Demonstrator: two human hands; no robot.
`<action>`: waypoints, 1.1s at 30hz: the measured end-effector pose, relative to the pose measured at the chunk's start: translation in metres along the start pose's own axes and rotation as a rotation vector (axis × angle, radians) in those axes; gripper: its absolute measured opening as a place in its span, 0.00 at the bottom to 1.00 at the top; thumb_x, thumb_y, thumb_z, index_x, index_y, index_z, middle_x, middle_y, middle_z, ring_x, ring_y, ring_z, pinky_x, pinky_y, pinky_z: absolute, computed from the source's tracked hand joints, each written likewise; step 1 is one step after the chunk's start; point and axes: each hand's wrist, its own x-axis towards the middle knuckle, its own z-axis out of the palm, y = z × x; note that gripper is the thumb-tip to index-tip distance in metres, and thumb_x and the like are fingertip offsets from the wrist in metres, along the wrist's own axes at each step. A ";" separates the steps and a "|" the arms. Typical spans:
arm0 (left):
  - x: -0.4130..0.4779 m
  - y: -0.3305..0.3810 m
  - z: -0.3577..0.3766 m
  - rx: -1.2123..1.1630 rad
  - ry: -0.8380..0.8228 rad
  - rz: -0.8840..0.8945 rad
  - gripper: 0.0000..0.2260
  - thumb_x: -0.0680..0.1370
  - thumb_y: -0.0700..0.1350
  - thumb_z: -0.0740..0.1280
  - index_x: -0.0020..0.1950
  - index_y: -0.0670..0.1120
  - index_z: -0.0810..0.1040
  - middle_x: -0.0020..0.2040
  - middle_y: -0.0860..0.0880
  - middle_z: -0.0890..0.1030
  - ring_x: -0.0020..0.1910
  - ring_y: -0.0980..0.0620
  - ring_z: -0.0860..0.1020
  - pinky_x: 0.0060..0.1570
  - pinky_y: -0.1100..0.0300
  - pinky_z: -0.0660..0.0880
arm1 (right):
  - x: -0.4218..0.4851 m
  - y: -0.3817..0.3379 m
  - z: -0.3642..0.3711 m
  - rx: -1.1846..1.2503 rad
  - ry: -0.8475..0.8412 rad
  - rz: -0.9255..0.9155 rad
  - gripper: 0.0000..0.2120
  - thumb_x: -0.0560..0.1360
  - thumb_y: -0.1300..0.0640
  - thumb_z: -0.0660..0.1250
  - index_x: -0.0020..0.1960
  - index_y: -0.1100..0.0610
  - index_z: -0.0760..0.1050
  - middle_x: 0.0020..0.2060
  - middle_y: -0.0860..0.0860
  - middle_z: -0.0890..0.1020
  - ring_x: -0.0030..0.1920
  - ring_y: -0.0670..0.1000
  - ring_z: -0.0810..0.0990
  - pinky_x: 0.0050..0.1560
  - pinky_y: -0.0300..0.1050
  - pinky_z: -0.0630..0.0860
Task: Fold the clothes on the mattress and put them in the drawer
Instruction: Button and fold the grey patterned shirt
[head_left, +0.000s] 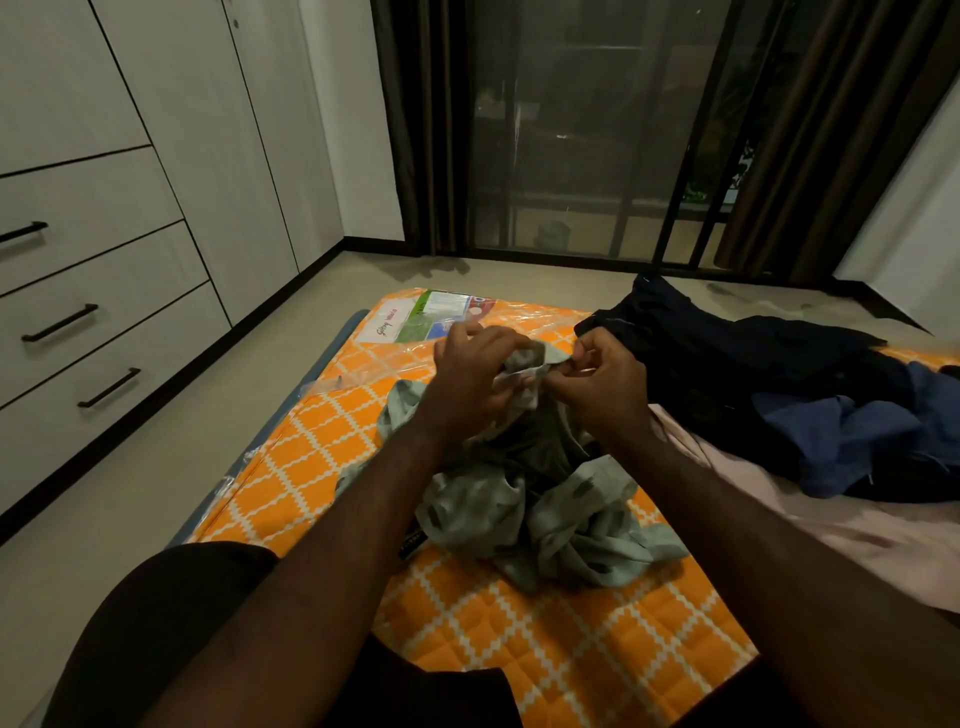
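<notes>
A crumpled grey-green patterned garment (540, 509) lies in the middle of the orange checked mattress (545, 639). Its upper edge is lifted off the bed. My left hand (475, 371) grips that edge from the left. My right hand (597, 384) pinches the same edge from the right, close beside the left hand. A heap of dark navy clothes (727, 364) and a blue garment (857, 436) lies on the right side of the mattress. The wardrobe drawers (83, 317) with black handles stand shut at the left.
A pale pink cloth (857, 535) lies under the dark heap at the right. A printed label under plastic (436, 314) sits at the mattress's far end. Bare floor (130, 493) runs between mattress and wardrobe. A dark glass sliding door (571, 145) with curtains stands beyond.
</notes>
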 end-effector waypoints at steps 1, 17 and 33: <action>-0.002 -0.001 -0.002 0.064 0.102 0.061 0.11 0.77 0.54 0.72 0.55 0.49 0.81 0.49 0.50 0.79 0.51 0.48 0.73 0.49 0.53 0.67 | 0.001 0.003 -0.002 -0.023 0.041 0.045 0.12 0.69 0.63 0.75 0.41 0.56 0.72 0.32 0.51 0.79 0.32 0.49 0.79 0.31 0.47 0.78; -0.032 0.012 0.049 -0.159 -0.399 -0.395 0.30 0.81 0.39 0.65 0.82 0.47 0.59 0.80 0.44 0.61 0.76 0.45 0.65 0.73 0.51 0.68 | 0.013 0.033 -0.003 0.086 -0.109 0.348 0.19 0.76 0.61 0.74 0.64 0.55 0.74 0.55 0.50 0.81 0.54 0.49 0.81 0.52 0.50 0.83; -0.032 0.021 0.076 -0.212 -0.140 -0.392 0.11 0.80 0.35 0.63 0.59 0.43 0.81 0.53 0.45 0.81 0.52 0.48 0.79 0.52 0.54 0.77 | -0.004 0.066 0.017 -0.376 -0.159 0.205 0.05 0.73 0.62 0.70 0.41 0.62 0.84 0.36 0.55 0.84 0.40 0.54 0.82 0.43 0.52 0.80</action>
